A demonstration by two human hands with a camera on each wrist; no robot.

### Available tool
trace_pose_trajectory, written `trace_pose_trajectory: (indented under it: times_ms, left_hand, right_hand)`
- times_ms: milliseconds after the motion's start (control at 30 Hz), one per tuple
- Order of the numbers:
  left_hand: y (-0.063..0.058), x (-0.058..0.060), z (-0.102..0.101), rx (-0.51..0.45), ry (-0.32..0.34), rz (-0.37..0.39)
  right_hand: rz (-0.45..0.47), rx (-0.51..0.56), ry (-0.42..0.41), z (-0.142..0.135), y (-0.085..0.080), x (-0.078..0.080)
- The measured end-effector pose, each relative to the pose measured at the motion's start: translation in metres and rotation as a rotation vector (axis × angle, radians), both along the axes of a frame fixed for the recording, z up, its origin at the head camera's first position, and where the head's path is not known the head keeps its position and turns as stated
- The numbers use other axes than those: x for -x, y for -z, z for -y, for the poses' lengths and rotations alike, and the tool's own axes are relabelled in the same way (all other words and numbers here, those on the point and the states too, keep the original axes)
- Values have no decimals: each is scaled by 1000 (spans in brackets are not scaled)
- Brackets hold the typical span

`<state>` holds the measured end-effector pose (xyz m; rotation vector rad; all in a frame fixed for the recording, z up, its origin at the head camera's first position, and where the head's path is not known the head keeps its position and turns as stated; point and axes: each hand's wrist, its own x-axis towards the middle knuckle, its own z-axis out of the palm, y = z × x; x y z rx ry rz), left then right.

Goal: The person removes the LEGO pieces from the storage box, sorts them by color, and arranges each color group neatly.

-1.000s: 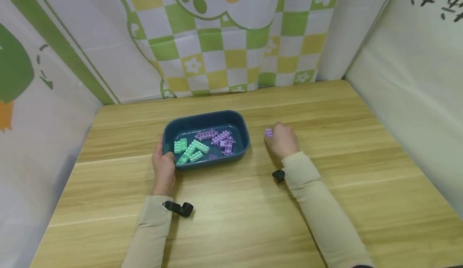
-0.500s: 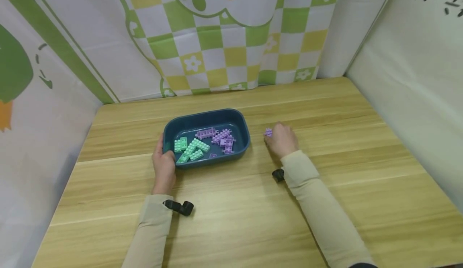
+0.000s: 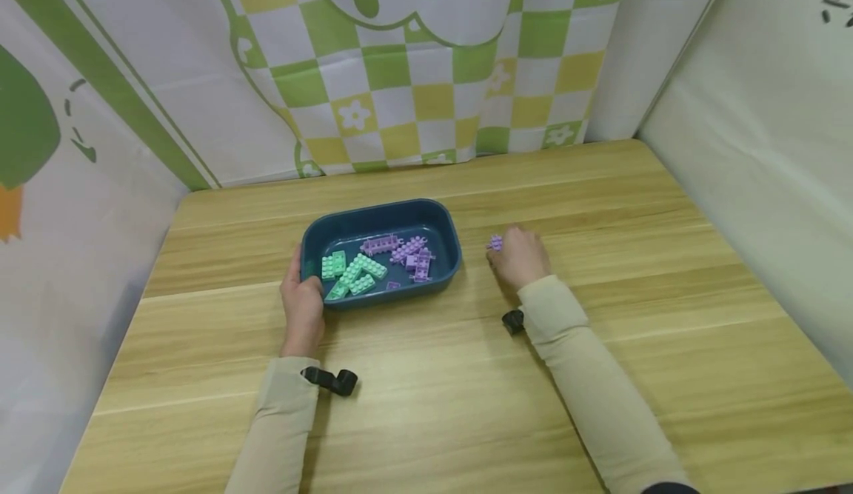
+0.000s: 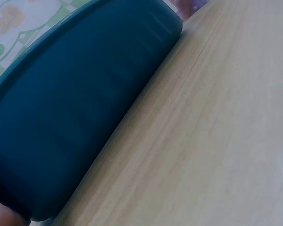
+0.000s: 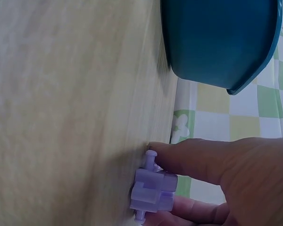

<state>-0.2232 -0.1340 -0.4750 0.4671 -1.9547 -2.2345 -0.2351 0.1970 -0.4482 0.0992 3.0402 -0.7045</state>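
My left hand [image 3: 303, 312] grips the left end of a dark blue plastic bin [image 3: 383, 298], thumb at the near rim and fingers along the outside. Inside the bin lie several mint green building bricks [image 3: 363, 264] on the left and several purple building bricks [image 3: 408, 249] on the right. To the right of the bin, my right hand [image 3: 521, 257] holds a purple building brick [image 5: 153, 190] low at the tabletop. In the right wrist view its studs face the palm, and small pegs stick out at its ends. Part of that brick is hidden by the fingers in the head view.
The wooden table [image 3: 426, 405] carries the bin and both forearms. A checked green, yellow and white cloth [image 3: 413, 109] hangs along the back edge. White printed sheets stand at the left and right sides. A black wrist camera [image 3: 343, 381] sits on the left sleeve.
The hands, bin and bricks keep their places. The whole head view shifts very slightly upward.
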Motion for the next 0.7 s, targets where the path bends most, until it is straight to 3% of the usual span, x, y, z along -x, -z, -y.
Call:
trace_pose_trajectory:
  times_ms: [333, 500, 700]
  left_hand:
    - [-1, 0, 1, 16, 3, 10]
    - [-3, 0, 0, 27, -2, 12]
    - [-3, 2, -1, 23, -7, 18]
  right_hand:
    - [37, 52, 37, -3, -14, -3]
    - [-95, 73, 13, 6, -29, -6]
    - [-272, 46, -80, 43, -40, -7]
